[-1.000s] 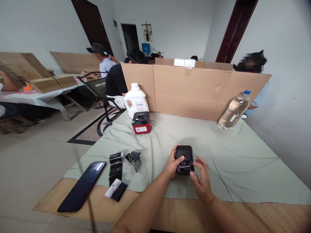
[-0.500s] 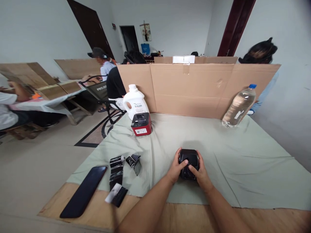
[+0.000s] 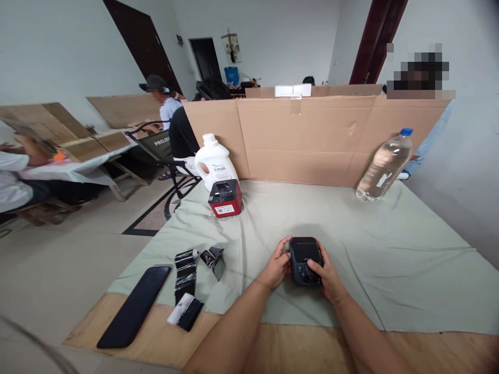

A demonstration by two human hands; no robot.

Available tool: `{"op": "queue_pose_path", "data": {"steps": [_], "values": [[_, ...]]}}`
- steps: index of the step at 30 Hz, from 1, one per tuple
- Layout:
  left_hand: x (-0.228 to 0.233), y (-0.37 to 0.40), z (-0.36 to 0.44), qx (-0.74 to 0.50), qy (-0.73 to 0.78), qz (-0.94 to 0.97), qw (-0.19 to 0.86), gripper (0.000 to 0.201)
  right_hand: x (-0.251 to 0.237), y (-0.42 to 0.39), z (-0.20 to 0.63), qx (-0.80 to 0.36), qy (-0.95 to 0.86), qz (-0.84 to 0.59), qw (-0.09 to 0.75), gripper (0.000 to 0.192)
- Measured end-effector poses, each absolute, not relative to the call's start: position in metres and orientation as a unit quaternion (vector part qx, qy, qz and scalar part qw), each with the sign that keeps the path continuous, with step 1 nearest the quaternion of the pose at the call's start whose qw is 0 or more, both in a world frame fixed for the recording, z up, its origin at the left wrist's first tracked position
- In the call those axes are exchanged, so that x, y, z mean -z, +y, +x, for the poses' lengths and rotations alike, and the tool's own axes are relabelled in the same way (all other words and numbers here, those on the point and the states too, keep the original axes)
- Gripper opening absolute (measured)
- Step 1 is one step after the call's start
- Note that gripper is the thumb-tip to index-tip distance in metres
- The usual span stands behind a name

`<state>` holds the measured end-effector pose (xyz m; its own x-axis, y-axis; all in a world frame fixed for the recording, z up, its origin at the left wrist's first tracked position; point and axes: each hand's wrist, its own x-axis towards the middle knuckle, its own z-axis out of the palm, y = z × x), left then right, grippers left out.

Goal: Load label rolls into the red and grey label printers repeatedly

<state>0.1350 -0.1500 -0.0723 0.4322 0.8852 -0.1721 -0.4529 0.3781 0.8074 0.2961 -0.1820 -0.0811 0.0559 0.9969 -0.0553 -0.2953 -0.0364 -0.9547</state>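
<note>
A small black box-shaped device (image 3: 304,252) sits on the pale green cloth (image 3: 374,249) near the table's front. My left hand (image 3: 277,265) grips its left side. My right hand (image 3: 327,275) wraps its right side, with the thumb pressed on the device's near top. Farther back on the cloth stands a similar red and black device (image 3: 225,197).
A white jug (image 3: 212,162) and a clear water bottle (image 3: 384,165) lean against a cardboard screen (image 3: 312,140) at the back. A dark phone (image 3: 134,305), black film strips (image 3: 186,267) and a small roll (image 3: 187,310) lie at the front left. Other people sit beyond.
My right hand came down from hovering beside the black device and closed on its right side. The device has turned slightly. The view shifted a little.
</note>
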Motion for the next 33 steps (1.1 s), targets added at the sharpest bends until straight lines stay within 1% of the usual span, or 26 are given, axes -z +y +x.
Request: {"op": "queue_pose_path", "data": {"steps": [9, 14, 17, 19, 22, 25, 27, 29, 33], "values": [[0.074, -0.148, 0.134, -0.434, 0.331, 0.365, 0.754, 0.065, 0.088, -0.183, 0.299, -0.521, -0.476, -0.438, 0.556, 0.087], [0.078, -0.148, 0.135, -0.41, 0.35, 0.376, 0.754, 0.064, 0.08, -0.182, 0.312, -0.518, -0.506, -0.433, 0.537, 0.078], [0.081, -0.149, 0.134, -0.41, 0.343, 0.38, 0.754, 0.063, 0.075, -0.181, 0.317, -0.473, -0.528, -0.465, 0.53, 0.071], [0.084, -0.15, 0.134, -0.411, 0.342, 0.392, 0.749, 0.06, 0.074, -0.179, 0.318, -0.437, -0.529, -0.485, 0.542, 0.064], [0.086, -0.151, 0.135, -0.402, 0.36, 0.428, 0.725, 0.051, 0.076, -0.176, 0.318, -0.382, -0.512, -0.53, 0.557, 0.051], [0.085, -0.153, 0.139, -0.413, 0.379, 0.467, 0.684, 0.041, 0.081, -0.173, 0.32, -0.338, -0.49, -0.586, 0.551, 0.048], [0.082, -0.155, 0.142, -0.439, 0.399, 0.499, 0.631, 0.037, 0.083, -0.171, 0.321, -0.319, -0.491, -0.602, 0.542, 0.05], [0.08, -0.155, 0.143, -0.455, 0.424, 0.536, 0.57, 0.035, 0.086, -0.171, 0.32, -0.304, -0.504, -0.609, 0.531, 0.048], [0.079, -0.152, 0.138, -0.459, 0.477, 0.587, 0.466, 0.027, 0.094, -0.169, 0.315, -0.274, -0.527, -0.634, 0.496, 0.044]]}}
